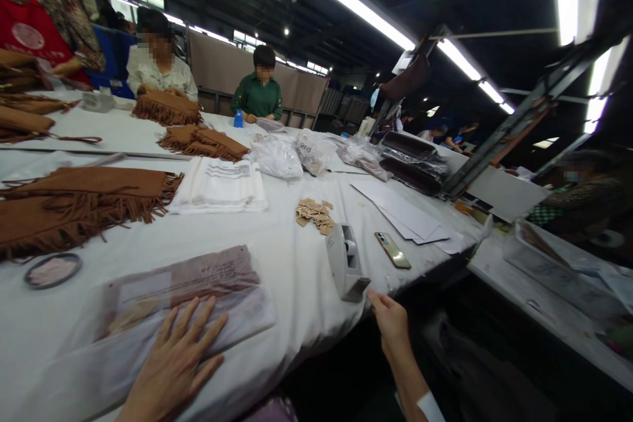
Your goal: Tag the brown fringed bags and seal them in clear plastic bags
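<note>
My left hand (175,359) lies flat with fingers spread on a clear plastic bag (182,293) that holds a folded brown piece, near the table's front edge. My right hand (390,320) reaches toward a white tape dispenser (345,262) at the table's corner. Its fingers point at the dispenser's base, close together, and whether they pinch a bit of tape is too small to tell.
The white-covered table (287,257) carries brown fringed suede pieces (74,201), a stack of white bags (220,184), small tan tags (315,214), a phone (392,250), white sheets (400,211) and a round lid (52,270). Three people work at the far side.
</note>
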{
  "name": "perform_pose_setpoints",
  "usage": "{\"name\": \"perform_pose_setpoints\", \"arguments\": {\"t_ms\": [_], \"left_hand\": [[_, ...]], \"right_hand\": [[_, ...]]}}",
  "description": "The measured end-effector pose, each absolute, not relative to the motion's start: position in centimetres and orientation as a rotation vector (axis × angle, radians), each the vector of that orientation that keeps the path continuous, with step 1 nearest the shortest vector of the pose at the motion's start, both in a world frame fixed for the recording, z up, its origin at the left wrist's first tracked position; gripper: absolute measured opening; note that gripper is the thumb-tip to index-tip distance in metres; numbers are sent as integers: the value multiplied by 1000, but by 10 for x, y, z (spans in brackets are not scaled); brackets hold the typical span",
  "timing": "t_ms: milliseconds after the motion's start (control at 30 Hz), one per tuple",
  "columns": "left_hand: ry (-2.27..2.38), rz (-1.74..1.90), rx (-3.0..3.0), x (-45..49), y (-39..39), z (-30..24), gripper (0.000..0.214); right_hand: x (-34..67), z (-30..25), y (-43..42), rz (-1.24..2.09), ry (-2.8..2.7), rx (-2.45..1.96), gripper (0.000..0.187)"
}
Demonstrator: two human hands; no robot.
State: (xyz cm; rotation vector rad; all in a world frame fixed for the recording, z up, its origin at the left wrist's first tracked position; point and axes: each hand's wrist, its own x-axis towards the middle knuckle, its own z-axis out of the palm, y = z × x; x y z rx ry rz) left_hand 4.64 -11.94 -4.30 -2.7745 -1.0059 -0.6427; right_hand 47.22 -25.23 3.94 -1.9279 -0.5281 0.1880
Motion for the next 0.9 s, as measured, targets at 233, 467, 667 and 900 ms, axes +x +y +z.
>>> {"name": "perform_pose_setpoints", "arguments": {"t_ms": [233, 467, 667, 900], "left_hand": [[-1096, -594, -2795, 48, -123, -33, 58], [-1145, -487, -2848, 46, -121, -21, 62], [-1118, -481, -2864, 45, -121, -17, 66], [-1129, -529, -2915, 42, -120, -16, 60]], "right_hand": [[451, 2, -265, 293, -406, -1960, 55], [412, 27, -236, 401, -1043, -2089, 42], [339, 104, -163, 647, -1893, -1720, 31], [294, 144, -99, 1122, -2506, -1250, 23]]}}
